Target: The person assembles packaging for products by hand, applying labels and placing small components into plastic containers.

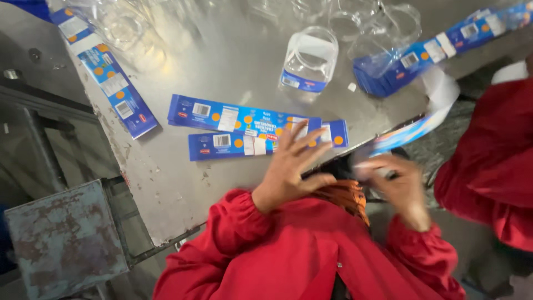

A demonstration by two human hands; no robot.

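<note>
head view, left hand [290,166] spread over label strips [244,128], table edge [139,183] close

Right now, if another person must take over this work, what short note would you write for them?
Left hand: open, fingers spread, over the end of two flat blue label strips on the grey metal table.
Right hand: blurred, seems to pinch the end of a curled blue label strip; the grip is not clear.
Clear plastic jar stands in the middle of the table, with a blue label at its base. More clear jars stand behind it, and a stack of labels.
Done: one jar has a label. Left: loose strips.
</note>
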